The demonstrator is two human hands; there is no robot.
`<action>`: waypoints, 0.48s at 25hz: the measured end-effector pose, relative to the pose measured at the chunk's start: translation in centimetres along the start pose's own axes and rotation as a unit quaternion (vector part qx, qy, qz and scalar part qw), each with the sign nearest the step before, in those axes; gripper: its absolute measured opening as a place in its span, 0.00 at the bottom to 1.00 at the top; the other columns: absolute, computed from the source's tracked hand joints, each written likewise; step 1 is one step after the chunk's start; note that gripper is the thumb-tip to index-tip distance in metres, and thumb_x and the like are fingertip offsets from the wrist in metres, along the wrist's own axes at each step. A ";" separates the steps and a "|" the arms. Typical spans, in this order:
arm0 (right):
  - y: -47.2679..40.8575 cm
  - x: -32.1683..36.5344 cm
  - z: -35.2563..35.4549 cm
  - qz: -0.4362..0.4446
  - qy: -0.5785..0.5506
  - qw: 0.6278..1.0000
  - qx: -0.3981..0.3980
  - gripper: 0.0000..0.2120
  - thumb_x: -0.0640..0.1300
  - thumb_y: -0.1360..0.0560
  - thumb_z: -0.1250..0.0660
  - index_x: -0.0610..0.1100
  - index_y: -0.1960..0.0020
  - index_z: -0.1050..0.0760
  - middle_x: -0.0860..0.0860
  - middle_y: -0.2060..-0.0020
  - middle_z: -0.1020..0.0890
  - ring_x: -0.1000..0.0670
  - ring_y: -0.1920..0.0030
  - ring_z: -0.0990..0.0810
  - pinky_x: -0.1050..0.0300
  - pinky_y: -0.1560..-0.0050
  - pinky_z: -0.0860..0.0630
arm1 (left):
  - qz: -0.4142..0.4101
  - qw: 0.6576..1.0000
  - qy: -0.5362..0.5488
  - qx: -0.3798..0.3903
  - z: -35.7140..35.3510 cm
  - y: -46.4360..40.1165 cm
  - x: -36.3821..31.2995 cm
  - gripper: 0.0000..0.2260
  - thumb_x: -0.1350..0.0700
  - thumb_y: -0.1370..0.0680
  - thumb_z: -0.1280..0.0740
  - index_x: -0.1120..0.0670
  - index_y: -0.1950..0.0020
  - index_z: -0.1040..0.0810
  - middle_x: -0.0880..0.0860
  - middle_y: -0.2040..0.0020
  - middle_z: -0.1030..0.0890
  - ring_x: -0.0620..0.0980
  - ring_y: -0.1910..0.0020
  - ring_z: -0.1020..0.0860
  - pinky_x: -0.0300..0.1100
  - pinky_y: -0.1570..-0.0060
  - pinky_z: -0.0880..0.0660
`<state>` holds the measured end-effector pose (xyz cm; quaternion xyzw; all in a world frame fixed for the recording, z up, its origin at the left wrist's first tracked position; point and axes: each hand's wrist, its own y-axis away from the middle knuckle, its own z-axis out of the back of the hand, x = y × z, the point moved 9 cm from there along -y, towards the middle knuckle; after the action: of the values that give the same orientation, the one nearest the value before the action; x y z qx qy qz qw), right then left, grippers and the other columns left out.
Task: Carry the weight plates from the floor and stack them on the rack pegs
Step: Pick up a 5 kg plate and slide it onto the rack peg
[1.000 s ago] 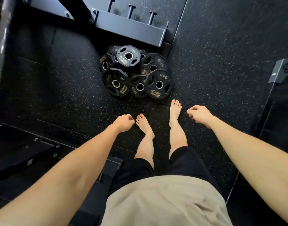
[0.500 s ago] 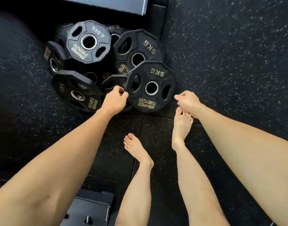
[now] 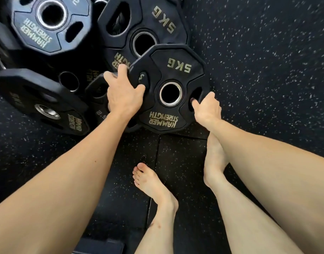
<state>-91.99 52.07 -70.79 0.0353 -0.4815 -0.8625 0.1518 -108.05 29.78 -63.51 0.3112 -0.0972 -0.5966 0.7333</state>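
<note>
1. My left hand (image 3: 124, 94) grips the left edge of the nearest black rubber-coated 5 kg weight plate with a steel-ringed centre hole (image 3: 171, 88). The fingers curl over the rim and the thumb lies on the plate face beside the left grip slot.
2. My right hand (image 3: 207, 107) grips the right edge of the same plate. The thumb hooks into the right grip slot and the fingers wrap round the outer rim.
3. That plate lies on top of the pile on the black speckled rubber floor (image 3: 267, 70), overlapping a second black 5 kg plate (image 3: 144, 21) behind it.
4. A smaller black plate with white Hammer Strength lettering (image 3: 51, 22) sits at the upper left of the pile, slightly blurred.
5. Another black plate (image 3: 42, 101) leans tilted at the left; further plates lie half hidden beneath, and I cannot read their markings in full.
6. My bare left foot (image 3: 152, 184) stands on the floor well short of the pile. My bare right foot (image 3: 214, 162) stands closer, its toes hidden behind my right forearm.
</note>
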 end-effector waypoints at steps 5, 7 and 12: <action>1.7 0.2 2.1 0.014 -0.026 0.999 -0.018 0.19 0.50 0.20 0.37 0.39 0.35 0.35 0.40 0.39 0.24 0.38 0.39 0.25 0.47 0.43 0.27 | 0.019 0.991 0.112 0.068 0.7 0.9 0.3 0.16 0.55 0.28 0.34 0.50 0.42 0.33 0.50 0.45 0.30 0.53 0.55 0.24 0.48 0.54 0.24; 3.4 0.5 3.9 0.025 -0.042 0.999 -0.012 0.19 0.48 0.20 0.37 0.39 0.35 0.36 0.41 0.40 0.24 0.40 0.43 0.24 0.50 0.50 0.30 | 0.021 0.979 0.181 0.094 1.6 2.6 0.2 0.15 0.57 0.28 0.34 0.49 0.45 0.34 0.46 0.54 0.24 0.49 0.57 0.24 0.46 0.57 0.24; 10.4 1.6 9.4 0.033 -0.106 0.993 0.028 0.25 0.48 0.20 0.38 0.39 0.27 0.39 0.44 0.33 0.28 0.47 0.42 0.28 0.56 0.47 0.34 | 0.026 0.947 0.308 0.088 8.0 8.6 -0.3 0.16 0.60 0.29 0.33 0.44 0.48 0.33 0.44 0.56 0.21 0.45 0.57 0.23 0.46 0.52 0.22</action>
<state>-93.12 54.21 -56.84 -0.0683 -0.5201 -0.8418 0.1274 -105.17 28.18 -52.22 0.5407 0.0735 -0.4412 0.7124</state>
